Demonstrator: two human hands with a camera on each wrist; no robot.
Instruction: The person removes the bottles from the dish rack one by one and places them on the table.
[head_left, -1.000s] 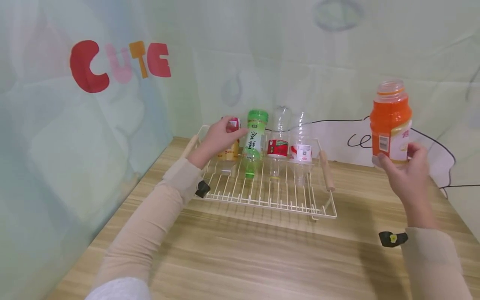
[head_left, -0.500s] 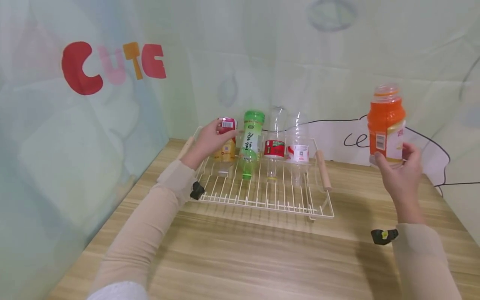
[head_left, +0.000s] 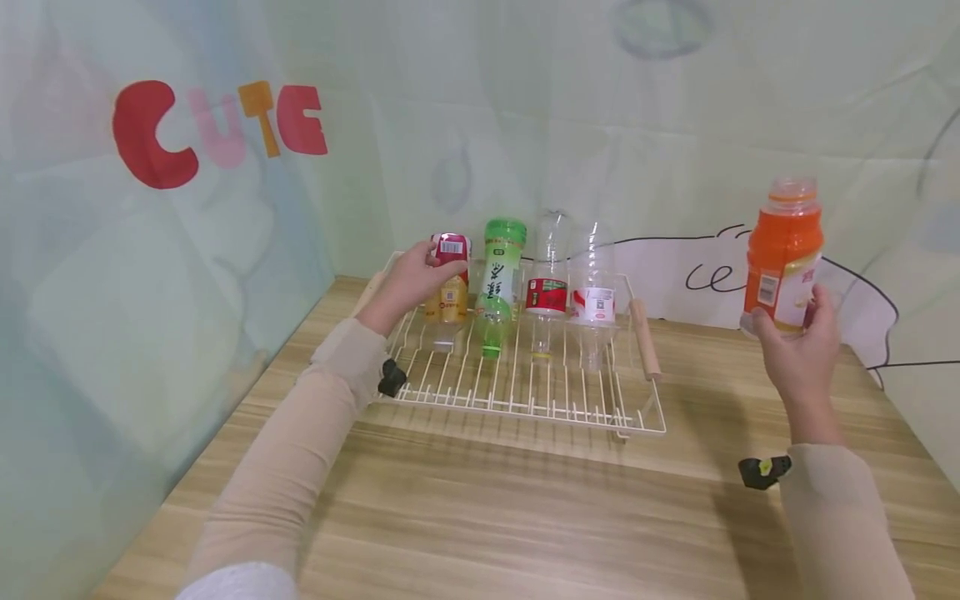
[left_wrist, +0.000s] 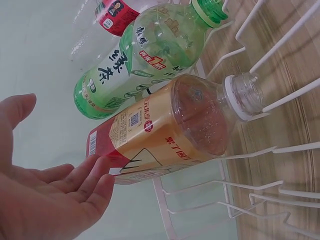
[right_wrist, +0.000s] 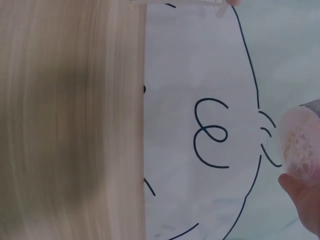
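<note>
My left hand [head_left: 412,286] is beside a red-and-gold plastic bottle [head_left: 447,300], which leans neck-down at the left of a white wire rack [head_left: 480,404]. In the left wrist view, the left hand's fingers [left_wrist: 95,185] are at the bottle's base end, thumb apart; whether they touch it cannot be told. My right hand [head_left: 806,358] grips an orange-labelled, wide-mouthed bottle [head_left: 783,258] low on its body and holds it upright in the air, right of the rack. Its mouth has no cap. Only its clear base [right_wrist: 300,145] and part of the hand show in the right wrist view.
Neck-down in the rack also lean a green tea bottle [head_left: 498,283], a clear bottle with a red label [head_left: 546,296] and one with a white label [head_left: 594,304]. The rack has a wooden handle [head_left: 645,337] on its right and stands on a wood-grain table [head_left: 480,500] near the printed backdrop.
My left hand has drawn back left from the red-and-gold bottle, showing more of it. The right hand still holds the orange-labelled bottle, now slightly lower. The head view has shifted a little.
</note>
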